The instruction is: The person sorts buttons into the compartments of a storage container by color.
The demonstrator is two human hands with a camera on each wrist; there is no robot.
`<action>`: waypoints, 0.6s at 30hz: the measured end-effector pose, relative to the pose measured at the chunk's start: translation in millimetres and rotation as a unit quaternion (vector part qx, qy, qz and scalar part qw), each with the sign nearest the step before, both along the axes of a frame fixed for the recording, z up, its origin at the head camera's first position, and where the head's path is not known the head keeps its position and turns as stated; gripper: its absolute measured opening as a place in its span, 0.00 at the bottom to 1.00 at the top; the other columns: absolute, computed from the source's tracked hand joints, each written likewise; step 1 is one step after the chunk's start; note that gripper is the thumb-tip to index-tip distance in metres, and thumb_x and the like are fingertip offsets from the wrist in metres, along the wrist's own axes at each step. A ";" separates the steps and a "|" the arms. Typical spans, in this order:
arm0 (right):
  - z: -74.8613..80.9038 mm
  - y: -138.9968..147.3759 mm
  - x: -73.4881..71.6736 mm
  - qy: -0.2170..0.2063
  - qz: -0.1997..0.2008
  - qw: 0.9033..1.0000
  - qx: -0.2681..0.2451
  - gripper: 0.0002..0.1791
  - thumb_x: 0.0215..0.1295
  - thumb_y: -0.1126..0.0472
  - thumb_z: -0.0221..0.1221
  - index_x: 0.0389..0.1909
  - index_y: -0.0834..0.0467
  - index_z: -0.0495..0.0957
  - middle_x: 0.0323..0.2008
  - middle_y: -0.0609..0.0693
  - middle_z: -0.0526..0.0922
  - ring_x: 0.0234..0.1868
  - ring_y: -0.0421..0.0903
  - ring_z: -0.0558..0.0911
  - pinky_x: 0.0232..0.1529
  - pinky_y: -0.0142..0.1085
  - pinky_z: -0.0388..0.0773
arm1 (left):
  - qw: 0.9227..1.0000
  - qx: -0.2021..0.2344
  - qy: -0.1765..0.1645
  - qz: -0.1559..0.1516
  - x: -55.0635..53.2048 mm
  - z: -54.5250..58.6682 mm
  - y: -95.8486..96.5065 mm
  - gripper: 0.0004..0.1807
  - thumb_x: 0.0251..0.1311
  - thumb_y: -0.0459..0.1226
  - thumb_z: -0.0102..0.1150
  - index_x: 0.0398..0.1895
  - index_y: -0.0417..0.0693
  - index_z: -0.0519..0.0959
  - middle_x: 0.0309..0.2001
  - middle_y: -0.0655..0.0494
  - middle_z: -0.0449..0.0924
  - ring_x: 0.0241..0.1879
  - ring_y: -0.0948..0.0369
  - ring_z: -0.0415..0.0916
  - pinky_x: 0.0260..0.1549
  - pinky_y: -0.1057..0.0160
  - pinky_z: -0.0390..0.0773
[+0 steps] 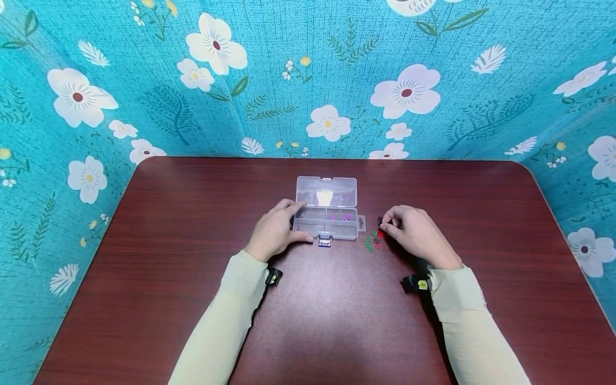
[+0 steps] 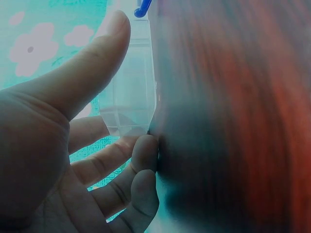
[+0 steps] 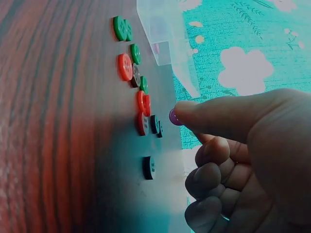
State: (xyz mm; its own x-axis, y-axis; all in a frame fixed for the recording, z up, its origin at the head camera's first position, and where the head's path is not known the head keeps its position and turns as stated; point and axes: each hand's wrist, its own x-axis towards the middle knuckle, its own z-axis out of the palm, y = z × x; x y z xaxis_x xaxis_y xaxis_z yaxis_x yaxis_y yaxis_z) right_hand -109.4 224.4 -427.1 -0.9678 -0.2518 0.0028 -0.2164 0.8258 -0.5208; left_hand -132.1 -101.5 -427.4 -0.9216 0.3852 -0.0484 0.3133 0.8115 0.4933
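A clear plastic compartment box (image 1: 340, 231) lies on the table with its lid (image 1: 308, 188) tilted back, open. My left hand (image 1: 275, 227) grips the box's left end, thumb (image 2: 97, 60) along the front and fingers at the side and back. Several purple buttons (image 1: 348, 216) lie in the back right compartment. To the right of the box, my right hand (image 1: 416, 232) pinches a purple button (image 3: 173, 117) between thumb and index finger, above the table. Below it are loose buttons: green (image 3: 135, 54), red (image 3: 125, 67) and black ones (image 3: 148, 168), plus a dark brown one (image 3: 135, 76).
A blue-edged clear latch (image 1: 324, 241) sticks out from the box's front, and a hanging tab (image 1: 361, 223) from its right end. The dark red wooden table (image 1: 192, 214) meets a blue flowered cloth (image 1: 289, 80) at its back and sides.
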 end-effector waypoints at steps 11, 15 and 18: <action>2.6 -4.4 -1.6 0.005 0.000 1.000 -0.003 0.05 0.67 0.60 0.64 0.30 0.51 0.79 0.22 0.45 0.70 0.23 0.43 0.68 0.28 0.39 0.66 | 1.000 0.005 0.002 0.001 -0.1 -0.4 -0.4 0.49 0.46 0.56 0.77 0.72 0.50 0.71 0.62 0.51 0.74 0.51 0.54 0.77 0.50 0.50 0.77; 3.9 -5.8 -2.1 0.005 0.000 1.000 -0.002 0.06 0.67 0.60 0.64 0.30 0.50 0.79 0.22 0.45 0.70 0.23 0.43 0.68 0.28 0.38 0.66 | 1.000 0.010 0.007 -0.001 0.1 -0.3 -0.1 0.49 0.46 0.56 0.77 0.72 0.49 0.71 0.61 0.50 0.74 0.51 0.53 0.78 0.49 0.49 0.78; 5.0 -7.3 -2.6 0.006 0.001 1.000 -0.005 0.06 0.67 0.61 0.63 0.30 0.50 0.80 0.22 0.45 0.71 0.24 0.42 0.69 0.29 0.38 0.65 | 1.000 0.007 0.013 -0.004 0.2 -1.2 0.0 0.49 0.45 0.56 0.77 0.71 0.49 0.72 0.61 0.50 0.75 0.51 0.53 0.78 0.49 0.49 0.78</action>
